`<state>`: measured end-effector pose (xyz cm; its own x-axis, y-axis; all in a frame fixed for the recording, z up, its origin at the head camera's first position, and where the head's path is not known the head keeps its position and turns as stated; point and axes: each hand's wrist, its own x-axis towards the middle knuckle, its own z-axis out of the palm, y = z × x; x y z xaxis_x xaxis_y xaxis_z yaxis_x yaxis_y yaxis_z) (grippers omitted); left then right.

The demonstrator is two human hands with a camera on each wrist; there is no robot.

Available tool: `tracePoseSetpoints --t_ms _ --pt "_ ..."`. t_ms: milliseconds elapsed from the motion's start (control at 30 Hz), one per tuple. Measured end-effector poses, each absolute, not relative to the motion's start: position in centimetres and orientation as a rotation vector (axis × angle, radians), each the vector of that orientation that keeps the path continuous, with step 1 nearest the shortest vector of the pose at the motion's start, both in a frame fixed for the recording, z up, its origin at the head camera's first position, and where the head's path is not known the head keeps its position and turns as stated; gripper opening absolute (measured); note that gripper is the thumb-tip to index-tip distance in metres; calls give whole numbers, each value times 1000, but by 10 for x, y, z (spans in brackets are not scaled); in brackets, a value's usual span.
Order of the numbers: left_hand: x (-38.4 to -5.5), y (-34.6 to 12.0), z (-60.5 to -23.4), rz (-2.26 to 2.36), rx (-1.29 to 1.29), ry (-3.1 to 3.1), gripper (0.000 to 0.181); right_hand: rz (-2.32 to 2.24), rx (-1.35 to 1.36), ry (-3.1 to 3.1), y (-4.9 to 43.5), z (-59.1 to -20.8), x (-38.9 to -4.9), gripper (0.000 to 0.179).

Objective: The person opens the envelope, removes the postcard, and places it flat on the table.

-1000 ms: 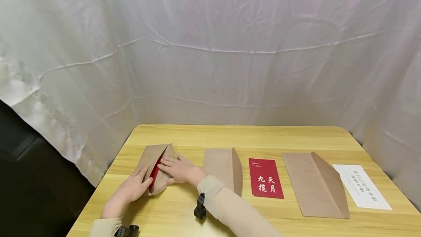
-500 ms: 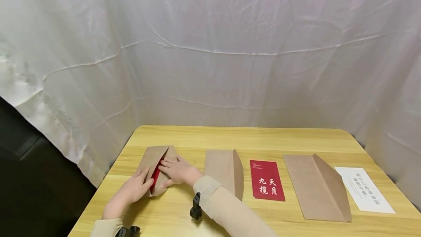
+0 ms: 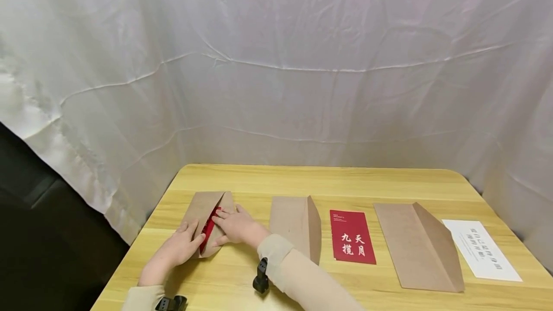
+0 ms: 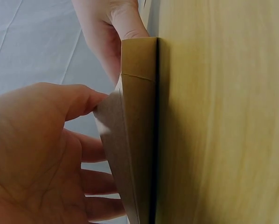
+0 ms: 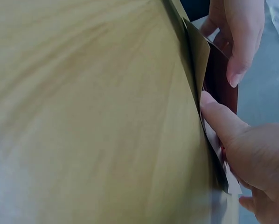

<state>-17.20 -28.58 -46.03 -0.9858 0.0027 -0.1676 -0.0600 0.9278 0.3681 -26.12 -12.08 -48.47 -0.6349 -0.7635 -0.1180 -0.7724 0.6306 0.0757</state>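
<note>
At the table's left, a brown paper envelope lies with its flap turned to the right and its mouth gaping. A red card shows as a narrow strip inside that mouth. My left hand rests on the envelope's left panel, fingers extended; in the left wrist view the thumb touches the panel's edge. Across the opening, my right hand lies spread over the flap, fingertips at the red card. The right wrist view shows the right thumb against the flap.
To the right, a second brown envelope lies partly behind the right forearm. Beyond it come a red card with white characters, a larger brown envelope and a white printed card. A pale curtain hangs behind the wooden table.
More of the red card shows in the envelope's mouth, now including its upper end. Both hands stay on the envelope with only slight shifts. The head view has moved a little.
</note>
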Motion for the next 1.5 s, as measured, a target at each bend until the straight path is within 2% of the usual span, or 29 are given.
tracePoseSetpoints --t_ms 533,1500 --pt "-172 -286 -463 555 -66 2929 64 89 -1196 2828 -115 -487 -253 82" --pt "-173 -285 -466 541 -88 2940 63 -120 -1229 2864 -87 -483 -278 54"
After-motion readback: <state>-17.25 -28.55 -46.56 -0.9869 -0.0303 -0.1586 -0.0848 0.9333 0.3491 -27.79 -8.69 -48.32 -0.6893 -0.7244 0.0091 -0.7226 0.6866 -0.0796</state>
